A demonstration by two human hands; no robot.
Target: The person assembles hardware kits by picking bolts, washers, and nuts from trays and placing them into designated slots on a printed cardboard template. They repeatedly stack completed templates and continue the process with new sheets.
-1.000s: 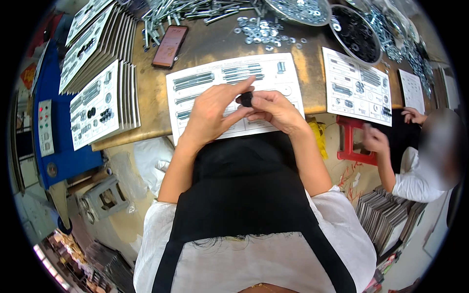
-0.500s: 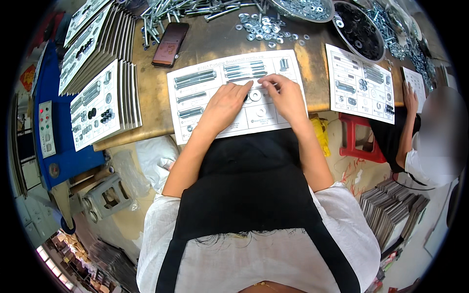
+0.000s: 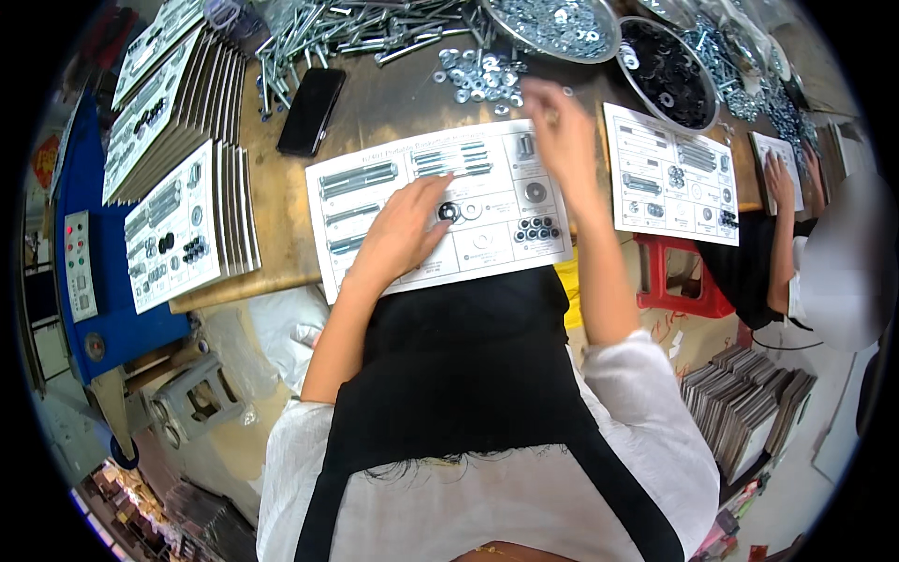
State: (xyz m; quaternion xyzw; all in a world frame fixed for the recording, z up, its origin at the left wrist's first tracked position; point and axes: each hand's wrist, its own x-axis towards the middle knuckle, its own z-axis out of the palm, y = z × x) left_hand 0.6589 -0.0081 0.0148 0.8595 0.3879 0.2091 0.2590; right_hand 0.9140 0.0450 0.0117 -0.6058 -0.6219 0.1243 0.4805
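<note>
A white printed hardware card (image 3: 487, 269) with pictures of bolts and washers lies at the table's front edge. Across its middle rests my left hand (image 3: 398, 229), fingers stretched out, holding nothing visible. Its thumb is beside a dark ring-shaped washer (image 3: 449, 213) on the card. Several black nuts (image 3: 537, 229) show in the lower right box, though I cannot tell whether they are loose or fixed. My right hand (image 3: 560, 122) is raised over the card's far right corner, close to a scatter of loose silver washers (image 3: 478, 77). Motion blurs its fingers, so their grip is unclear.
Long bolts (image 3: 370, 26) lie heaped at the back. Bowls of silver washers (image 3: 562, 28) and black washers (image 3: 660, 80) stand behind. A phone (image 3: 311, 110) lies left of the card, near stacked cards (image 3: 178, 229). Another card (image 3: 670, 178) lies right, near a co-worker's hand (image 3: 779, 180).
My right hand has left the middle of the card and moved away from me toward the loose washers. My left hand stays on the card. The phone's screen has gone dark.
</note>
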